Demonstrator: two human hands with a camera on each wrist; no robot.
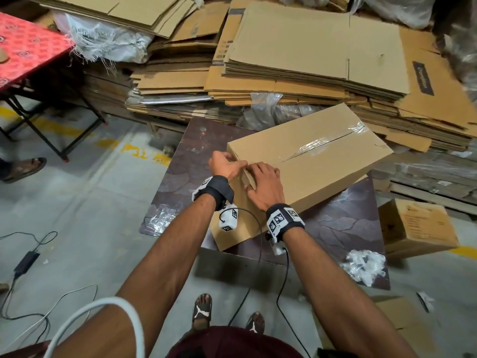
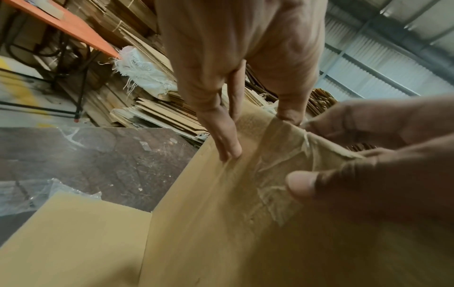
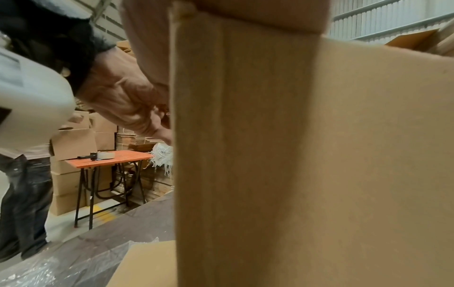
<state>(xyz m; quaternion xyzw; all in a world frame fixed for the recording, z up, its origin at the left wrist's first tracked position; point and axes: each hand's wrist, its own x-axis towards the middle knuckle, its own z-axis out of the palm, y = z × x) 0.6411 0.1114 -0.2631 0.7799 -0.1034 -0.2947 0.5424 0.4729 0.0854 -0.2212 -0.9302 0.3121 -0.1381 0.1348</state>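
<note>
Dark board (image 1: 196,151) on concrete floor (image 1: 90,202); flattened cardboard stacks (image 1: 309,47) far side, red table (image 1: 28,47) far left. Box (image 1: 322,161) on board, flaps closed, contents hidden, clear tape (image 1: 317,144) along top seam. Long axis runs near left to far right. Both hands at near-left end: left hand (image 1: 227,166) fingers fairly straight, tips pressing end face; right hand (image 1: 263,186) spread flat over edge, thumb on tape.

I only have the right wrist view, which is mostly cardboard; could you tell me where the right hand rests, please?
Observer: The right hand lies palm down on the box, at the near end of its top.
Operator: Thank you; is the top seam taped?
Observer: Yes, clear tape runs along it.
Operator: And the other hand?
Observer: Of the left hand, the fingers touch the tape folded down the box's end face.
</note>
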